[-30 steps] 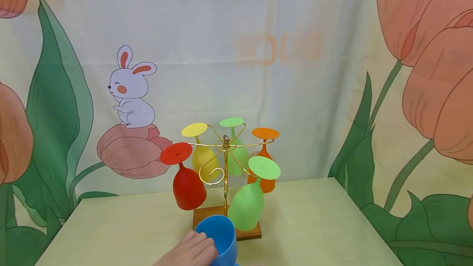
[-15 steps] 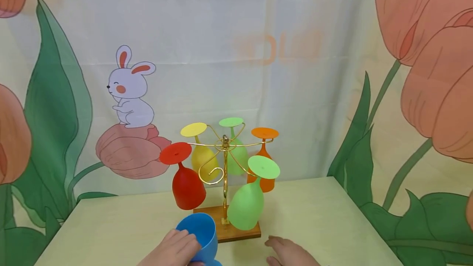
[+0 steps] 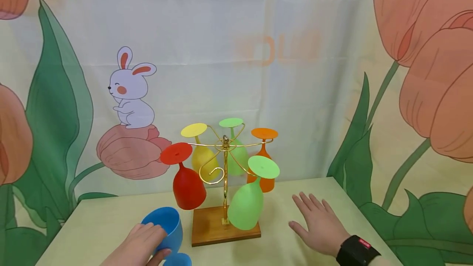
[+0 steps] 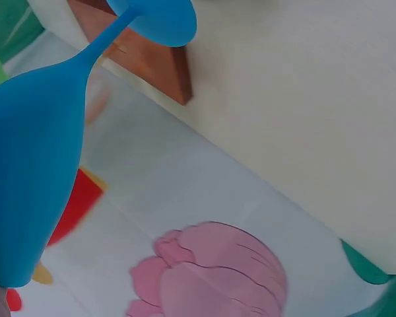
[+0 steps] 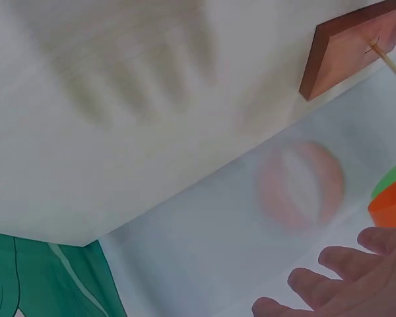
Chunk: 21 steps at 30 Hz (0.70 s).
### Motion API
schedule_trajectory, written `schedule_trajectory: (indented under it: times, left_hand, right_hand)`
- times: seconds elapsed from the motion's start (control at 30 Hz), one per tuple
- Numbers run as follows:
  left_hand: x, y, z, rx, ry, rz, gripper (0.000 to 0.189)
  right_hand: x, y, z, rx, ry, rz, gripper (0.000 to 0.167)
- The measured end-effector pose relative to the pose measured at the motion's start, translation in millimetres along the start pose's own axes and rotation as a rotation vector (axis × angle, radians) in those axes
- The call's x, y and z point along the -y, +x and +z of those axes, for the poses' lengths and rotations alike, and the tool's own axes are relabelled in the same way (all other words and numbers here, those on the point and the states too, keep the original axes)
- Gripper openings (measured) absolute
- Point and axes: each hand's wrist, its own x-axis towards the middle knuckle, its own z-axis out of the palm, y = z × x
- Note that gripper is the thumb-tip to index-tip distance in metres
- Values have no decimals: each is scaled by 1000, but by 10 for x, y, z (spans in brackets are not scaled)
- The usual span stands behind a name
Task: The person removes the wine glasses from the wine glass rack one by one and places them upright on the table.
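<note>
My left hand (image 3: 138, 241) grips the bowl of a blue plastic goblet (image 3: 175, 233), fingers over its rim, left of the rack. The goblet's mouth faces up and its foot shows below; in the left wrist view the stem and foot of the blue goblet (image 4: 36, 152) stand out plainly. To the right of the rack, my right hand (image 3: 319, 225) hovers with fingers spread and holds nothing. The gold wire goblet rack (image 3: 226, 184) carries upside-down goblets: a red one (image 3: 188, 188), a yellow one (image 3: 204, 161), an orange one (image 3: 267, 184), and a near light green one (image 3: 245, 206).
Behind them hangs another light green goblet (image 3: 238, 159). A curled wire arm (image 3: 211, 183) points toward me from the rack. Its wooden base (image 3: 208, 229) rests on the pale table (image 3: 99, 225). A printed curtain (image 3: 306, 93) with tulips and a rabbit closes off the back.
My left hand has carried the blue goblet leftward, away from the rack's base. My right hand has come in from the lower edge and moved up and right, its fingers spreading.
</note>
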Motion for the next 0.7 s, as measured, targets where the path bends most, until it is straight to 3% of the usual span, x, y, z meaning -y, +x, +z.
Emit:
schedule_trajectory:
  times: [0.13, 0.27, 0.4, 0.7]
  left_hand:
    - [239, -97, -13, -37, 34, -18, 23]
    - [505, -183, -3, -179, 132, 10, 23]
    - [757, -240, -28, -302, 201, -14, 29]
    - [1180, -354, -141, -204, 211, -258, 25]
  right_hand:
    - [-61, 4, -36, -14, -6, 15, 92]
    - [-90, -1, -10, -3, 1, 25, 92]
    - [-99, 6, 31, 17, 13, 32, 91]
    - [-101, 4, 67, 27, 25, 46, 87]
